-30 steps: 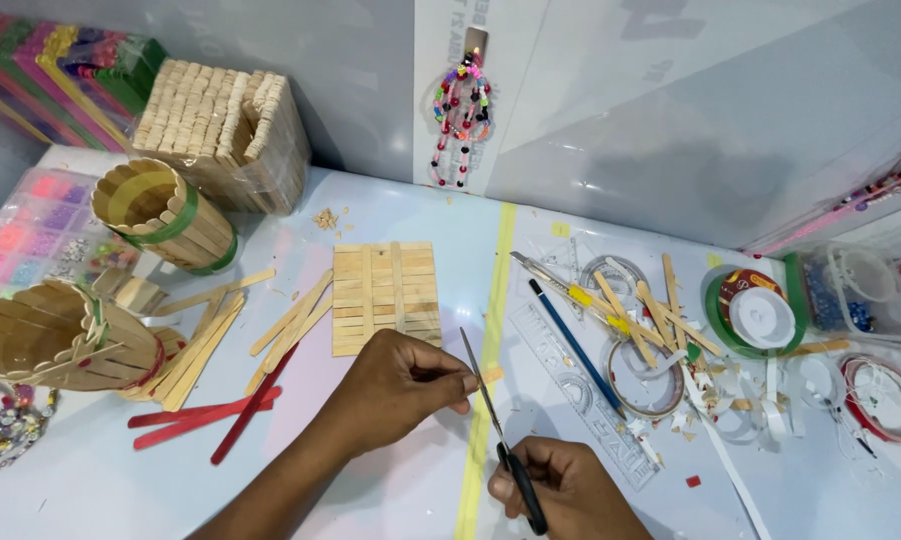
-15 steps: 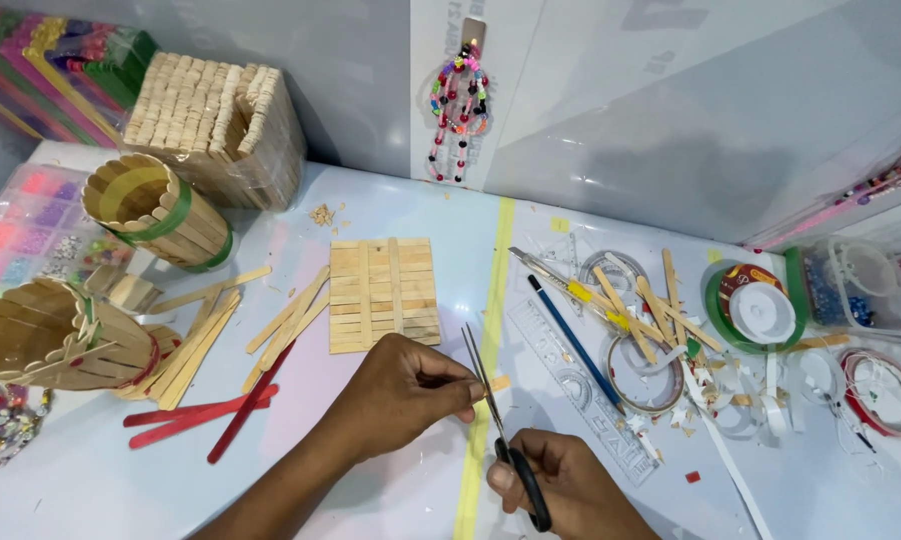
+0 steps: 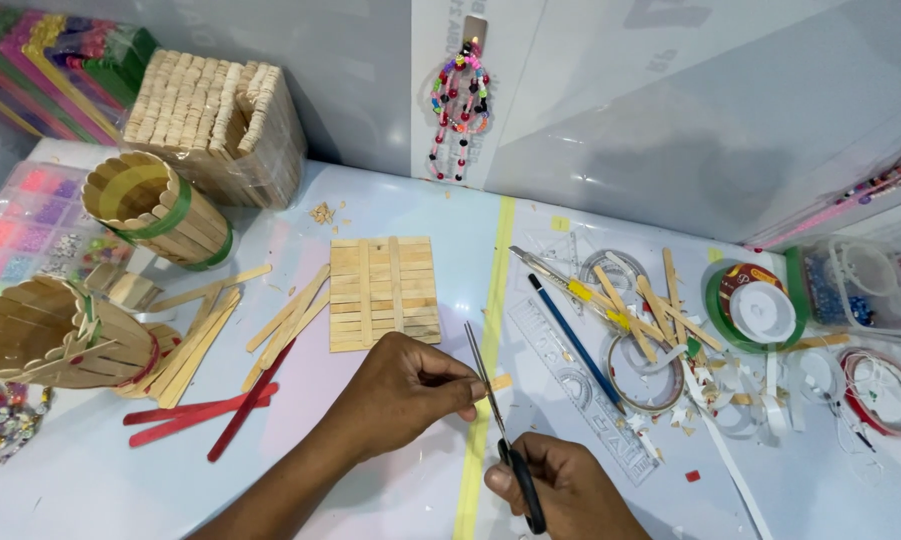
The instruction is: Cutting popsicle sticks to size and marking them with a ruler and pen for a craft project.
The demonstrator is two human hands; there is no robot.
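Note:
My left hand (image 3: pixel 402 392) pinches a short wooden craft stick (image 3: pixel 497 382) whose end pokes out to the right of my fingers. My right hand (image 3: pixel 560 485) grips black-handled scissors (image 3: pixel 492 400) near the bottom edge, blades pointing up and away, set across the stick beside my left fingertips. Just beyond my left hand lies a flat square panel of glued wooden sticks (image 3: pixel 383 291) on the white table (image 3: pixel 390 215).
Loose plain sticks (image 3: pixel 288 318) and red sticks (image 3: pixel 210 412) lie left. Stick-built cups (image 3: pixel 155 208) (image 3: pixel 55 335) and a stick box (image 3: pixel 220 120) stand at the far left. Right of the yellow tape line (image 3: pixel 492 285) are a ruler (image 3: pixel 580 385), pencil, tape rolls (image 3: pixel 755 305) and a bead container (image 3: pixel 860 285).
Both hands stay in place over the yellow line. The scissor blades have shifted slightly against the stick held by my left hand.

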